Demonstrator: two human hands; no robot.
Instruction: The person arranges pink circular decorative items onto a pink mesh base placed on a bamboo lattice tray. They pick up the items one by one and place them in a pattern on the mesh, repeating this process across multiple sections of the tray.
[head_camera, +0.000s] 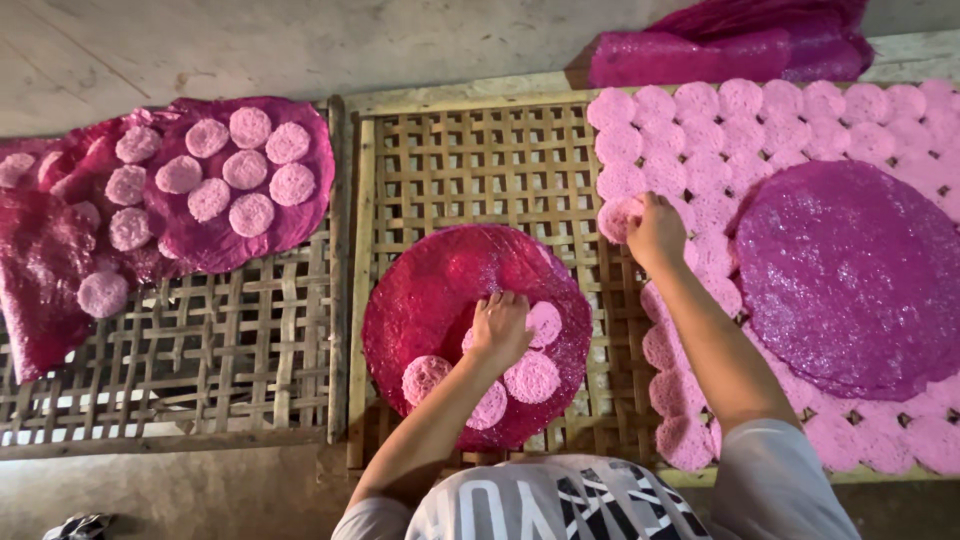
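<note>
My left hand (500, 328) rests on a small pink lacy disc (545, 322) that lies on a round dark pink mat (450, 270) in the middle of the bamboo lattice rack (470, 160). Three more small discs (531, 378) lie around the hand on that mat. My right hand (655, 232) reaches to the right and pinches a small pink disc (616, 219) at the left edge of a field of several discs (700, 150) laid side by side on the rack.
A large round purple mat (850, 270) lies over the discs at right. On a second bamboo rack (200, 350) at left, a dark pink mat (290, 210) carries several small discs. Folded pink sheets (740, 45) lie on the concrete floor behind.
</note>
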